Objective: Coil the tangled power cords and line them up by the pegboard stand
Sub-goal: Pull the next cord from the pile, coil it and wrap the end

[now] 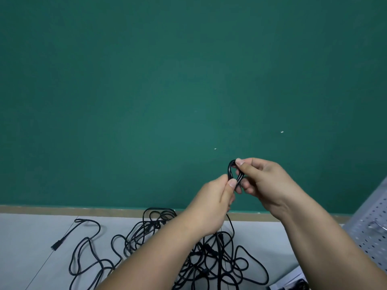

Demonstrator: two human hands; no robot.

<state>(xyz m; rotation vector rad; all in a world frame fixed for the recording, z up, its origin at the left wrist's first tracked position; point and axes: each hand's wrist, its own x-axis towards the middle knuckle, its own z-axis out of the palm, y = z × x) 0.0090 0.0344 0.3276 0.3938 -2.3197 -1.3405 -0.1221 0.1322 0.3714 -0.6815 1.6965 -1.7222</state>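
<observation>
My L hand (209,206) & R hand (270,185) are bare, w/ short, plain nails on the thumbs. L forearm (157,254) & R forearm (324,248) are bare too, down to the btm edge of view.

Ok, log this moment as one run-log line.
step: coiling | left hand: pinches cord loop | right hand: pinches same loop | tangle: on floor, below hands | pegboard stand: right edge
</observation>
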